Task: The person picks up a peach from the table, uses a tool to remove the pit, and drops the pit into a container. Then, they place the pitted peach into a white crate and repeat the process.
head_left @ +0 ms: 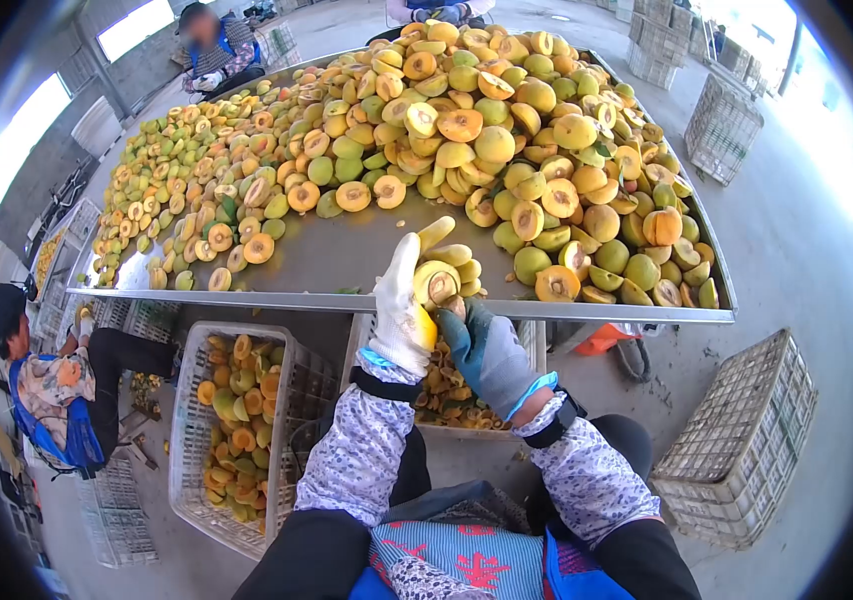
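My left hand (402,315), in a white and yellow glove, holds a yellow peach half (437,283) with its cut face turned toward me. My right hand (492,355), in a grey-blue glove, is closed, its fingertips against the lower edge of that half. A small brown bit shows at these fingertips; whether they grip a tool or a stone is hidden. Both hands are just over the near rim of a metal table (297,299). On the table lies a large heap of halved peaches (467,125), yellow-orange inside with greenish skins.
Under my hands stands a crate (537,350) with peach scraps (457,405). Left of it, a white crate (187,440) holds peach halves. A stacked crate (742,440) stands at right. One person (52,390) sits at left; two others are beyond the table.
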A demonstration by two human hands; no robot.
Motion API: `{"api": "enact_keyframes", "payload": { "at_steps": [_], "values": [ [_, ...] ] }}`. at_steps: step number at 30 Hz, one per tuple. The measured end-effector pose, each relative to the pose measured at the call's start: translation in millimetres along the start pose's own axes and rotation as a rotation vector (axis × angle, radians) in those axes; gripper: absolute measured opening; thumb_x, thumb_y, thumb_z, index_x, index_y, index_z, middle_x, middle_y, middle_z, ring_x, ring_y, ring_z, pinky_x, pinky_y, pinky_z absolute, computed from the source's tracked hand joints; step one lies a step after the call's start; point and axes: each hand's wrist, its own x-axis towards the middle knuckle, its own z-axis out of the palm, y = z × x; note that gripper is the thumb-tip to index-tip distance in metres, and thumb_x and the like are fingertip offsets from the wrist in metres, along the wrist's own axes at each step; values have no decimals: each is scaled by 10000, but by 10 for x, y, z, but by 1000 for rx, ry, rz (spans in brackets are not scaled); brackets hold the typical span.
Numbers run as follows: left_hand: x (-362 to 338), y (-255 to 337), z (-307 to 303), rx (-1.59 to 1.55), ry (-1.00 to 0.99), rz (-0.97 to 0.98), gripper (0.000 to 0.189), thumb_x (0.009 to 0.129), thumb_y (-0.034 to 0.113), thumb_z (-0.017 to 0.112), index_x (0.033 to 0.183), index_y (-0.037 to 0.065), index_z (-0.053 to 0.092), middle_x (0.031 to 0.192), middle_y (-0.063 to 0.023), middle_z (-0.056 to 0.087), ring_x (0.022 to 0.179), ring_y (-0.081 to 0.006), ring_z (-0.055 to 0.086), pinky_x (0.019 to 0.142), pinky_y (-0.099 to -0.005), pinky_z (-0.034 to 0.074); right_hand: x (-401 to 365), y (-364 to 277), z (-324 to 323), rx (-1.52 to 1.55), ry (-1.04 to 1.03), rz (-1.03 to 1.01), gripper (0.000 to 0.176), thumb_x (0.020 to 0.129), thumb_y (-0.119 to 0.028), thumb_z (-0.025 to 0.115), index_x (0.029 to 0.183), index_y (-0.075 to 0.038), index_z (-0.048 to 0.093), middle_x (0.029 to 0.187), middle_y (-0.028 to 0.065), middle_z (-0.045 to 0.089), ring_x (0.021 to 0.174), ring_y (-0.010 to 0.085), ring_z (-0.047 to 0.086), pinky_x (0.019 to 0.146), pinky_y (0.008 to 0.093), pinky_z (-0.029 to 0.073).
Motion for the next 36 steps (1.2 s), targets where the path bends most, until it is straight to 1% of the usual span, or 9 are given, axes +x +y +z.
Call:
{"api": "enact_keyframes", "payload": {
  "at_steps": [6, 12, 15, 18, 22, 28, 29, 33, 36],
  "values": [
    [-32, 154, -80, 260, -74, -54, 538, 1079, 421, 399, 1302, -17, 617, 1008, -130, 710, 904, -266, 716, 804, -381, 604, -48, 207, 31, -143, 9, -61, 337, 981, -354, 628, 919, -25, 669, 771, 258, 654, 710, 469, 627, 606, 529, 479],
    [-4, -1, -132, 98, -22, -1, 531, 1079, 409, 407, 1272, -33, 631, 1009, -129, 716, 890, -235, 706, 803, -360, 601, -24, 179, 31, -202, 38, -68, 337, 964, -352, 654, 870, -29, 659, 733, 259, 636, 701, 478, 609, 586, 529, 469],
    [-1, -1, -178, 174, -49, -29, 518, 1077, 402, 417, 1269, -29, 631, 1010, -126, 715, 894, -222, 701, 808, -356, 599, -63, 294, 47, -185, -71, -28, 334, 995, -332, 627, 936, -6, 667, 783, 238, 682, 697, 396, 669, 634, 465, 510],
    [-64, -43, -123, 138, -16, -9, 508, 1075, 400, 425, 1257, -25, 635, 994, -122, 710, 891, -217, 698, 804, -353, 598, -131, 285, 346, 391, 33, 11, 350, 1035, -319, 574, 1022, 16, 674, 864, 194, 725, 761, 216, 666, 733, 386, 529],
    [-111, -32, 4, 152, 46, 36, 507, 1073, 408, 427, 1252, -18, 635, 972, -111, 702, 876, -212, 688, 803, -351, 594, -132, 249, 301, 434, -106, 146, 387, 1083, -308, 481, 1061, 29, 671, 937, 20, 698, 898, 66, 536, 783, 282, 496],
    [-118, -39, -35, 226, 3, 84, 507, 1069, 402, 435, 1249, -30, 631, 889, -114, 700, 775, -203, 676, 737, -323, 576, -149, -20, 142, 435, -171, 286, 460, 1078, -413, 452, 914, -32, 649, 679, 22, 607, 601, 79, 514, 518, 271, 423],
    [-80, 12, -25, 271, -54, 101, 506, 1068, 399, 437, 1245, -34, 633, 870, -115, 699, 749, -202, 672, 716, -320, 572, -149, -194, 38, 539, -252, 479, 512, 1072, -491, 406, 834, -82, 602, 581, 5, 514, 443, 115, 450, 403, 289, 347],
    [-54, 136, -9, 223, -129, -33, 425, 1061, 320, 490, 1165, -49, 675, 797, -144, 719, 667, -219, 690, 605, -303, 566, -121, -309, -173, 746, -502, 776, 523, 1047, -564, 387, 862, -110, 566, 570, -19, 435, 410, 103, 372, 378, 262, 284],
    [-92, 50, 29, 148, -19, 154, 414, 1058, 311, 501, 1170, -49, 674, 777, -131, 718, 668, -203, 691, 605, -289, 557, -95, -343, -114, 551, -419, 662, 533, 1041, -589, 389, 879, -111, 561, 576, -24, 409, 409, 99, 342, 378, 258, 279]
  ]
}}
